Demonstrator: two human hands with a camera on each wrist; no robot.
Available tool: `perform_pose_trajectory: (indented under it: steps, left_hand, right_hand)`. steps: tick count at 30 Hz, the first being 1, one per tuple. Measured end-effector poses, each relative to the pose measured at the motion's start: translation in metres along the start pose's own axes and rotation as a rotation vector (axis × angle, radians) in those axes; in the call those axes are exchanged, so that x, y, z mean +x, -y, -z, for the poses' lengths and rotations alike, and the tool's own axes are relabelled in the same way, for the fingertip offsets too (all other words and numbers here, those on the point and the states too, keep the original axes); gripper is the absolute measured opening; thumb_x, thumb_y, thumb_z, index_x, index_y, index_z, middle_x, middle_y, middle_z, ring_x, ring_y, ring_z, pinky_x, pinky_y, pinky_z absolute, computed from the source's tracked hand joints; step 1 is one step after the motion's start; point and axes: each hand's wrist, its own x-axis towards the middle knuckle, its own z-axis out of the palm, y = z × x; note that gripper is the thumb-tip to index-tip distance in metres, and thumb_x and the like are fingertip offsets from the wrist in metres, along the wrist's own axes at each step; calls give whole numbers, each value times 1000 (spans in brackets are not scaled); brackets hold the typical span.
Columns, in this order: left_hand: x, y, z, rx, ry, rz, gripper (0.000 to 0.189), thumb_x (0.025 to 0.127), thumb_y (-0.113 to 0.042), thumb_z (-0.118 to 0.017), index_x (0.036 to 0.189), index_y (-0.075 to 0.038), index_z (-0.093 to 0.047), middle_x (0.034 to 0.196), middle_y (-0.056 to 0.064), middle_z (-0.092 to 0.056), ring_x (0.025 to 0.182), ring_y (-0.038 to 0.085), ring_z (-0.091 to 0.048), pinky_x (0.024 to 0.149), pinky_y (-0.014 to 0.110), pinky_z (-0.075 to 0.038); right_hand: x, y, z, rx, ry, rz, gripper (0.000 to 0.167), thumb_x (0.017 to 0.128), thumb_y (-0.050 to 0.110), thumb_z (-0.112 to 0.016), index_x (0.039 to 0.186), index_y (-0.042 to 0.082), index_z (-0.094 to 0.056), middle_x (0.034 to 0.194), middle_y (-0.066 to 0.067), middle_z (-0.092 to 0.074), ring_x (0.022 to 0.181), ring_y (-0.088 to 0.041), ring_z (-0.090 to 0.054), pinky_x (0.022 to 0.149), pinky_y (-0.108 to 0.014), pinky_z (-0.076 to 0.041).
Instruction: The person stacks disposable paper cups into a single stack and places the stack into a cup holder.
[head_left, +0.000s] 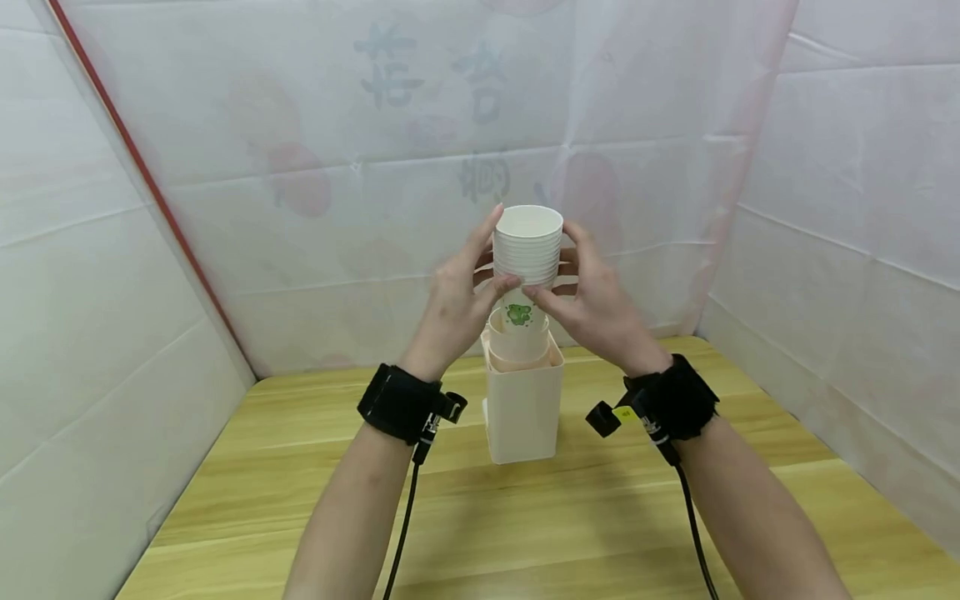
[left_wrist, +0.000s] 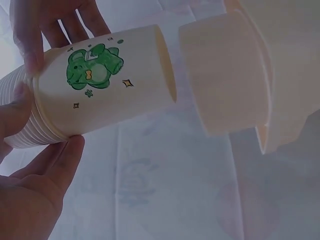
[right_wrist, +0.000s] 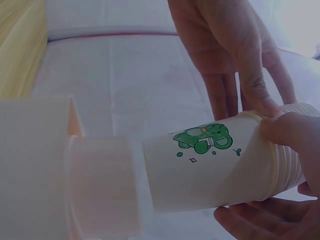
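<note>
Both hands grip a stack of nested white paper cups (head_left: 528,254), mouth up, in the head view. My left hand (head_left: 457,292) holds its left side and my right hand (head_left: 596,308) its right side, thumbs on the near face below the rims. A green cartoon animal is printed on the lowest cup (left_wrist: 120,92). Directly beneath stands a tall cream box (head_left: 522,417) with a round tube (head_left: 520,350) rising from its top. Both wrist views show a narrow gap between the cup's base and the tube's (right_wrist: 105,185) open end.
The box stands on a wood-grain table (head_left: 315,492). Pale printed sheeting (head_left: 360,208) hangs behind the table and along both sides. Each wrist wears a black strap (head_left: 402,403) with a small camera and a trailing cable (head_left: 401,533).
</note>
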Motion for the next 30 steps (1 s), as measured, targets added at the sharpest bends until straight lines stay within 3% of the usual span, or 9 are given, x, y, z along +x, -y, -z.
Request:
perform_pose_trajectory:
  steps: [3, 7, 15, 18, 26, 30]
  left_hand:
    - [-3, -6, -1, -29, 7, 54, 73, 80, 2, -64, 142, -2, -27, 126, 22, -48, 109, 28, -53, 88, 32, -46]
    - [-5, -5, -3, -54, 0, 88, 73, 81, 3, -62, 143, -3, -25, 129, 23, -46, 114, 28, -50, 91, 34, -44]
    - [-11, 4, -9, -74, 21, 127, 71, 83, 5, -60, 144, -3, -24, 130, 23, -44, 116, 28, -48, 93, 36, -42]
    - [-15, 7, -11, -73, 38, 149, 72, 83, 5, -60, 144, -3, -23, 129, 24, -45, 115, 30, -49, 92, 37, -42]
    - [-25, 50, -25, -51, 76, 173, 76, 84, -4, -62, 146, -13, -18, 130, 16, -46, 115, 27, -49, 92, 35, -42]
    - [-29, 53, -25, -45, 92, 187, 73, 88, -10, -59, 147, -20, -16, 131, 12, -45, 116, 21, -48, 93, 32, -42]
  right_hand:
    - [-1, -8, -5, 13, -10, -2, 79, 83, 21, -67, 143, 24, -17, 121, -9, -47, 99, -21, -55, 77, -35, -51]
    - [-2, -11, -9, 8, -21, -11, 81, 83, 17, -67, 144, 23, -15, 121, -12, -48, 99, -22, -56, 79, -36, -50]
    - [-8, 11, -9, 7, 17, -45, 78, 83, 4, -65, 142, 3, -14, 121, -22, -45, 100, -31, -55, 79, -41, -49]
    - [-11, 11, -10, 5, 43, -62, 79, 83, 3, -65, 142, 1, -13, 119, -22, -46, 98, -32, -55, 79, -41, -50]
    - [-15, -37, -18, -9, 69, -81, 92, 81, 19, -69, 146, 26, -4, 117, -14, -50, 96, -24, -57, 78, -39, -50]
    - [-16, -40, -19, -47, 81, -74, 95, 81, 19, -70, 146, 32, -1, 119, -16, -51, 96, -26, -57, 80, -42, -49]
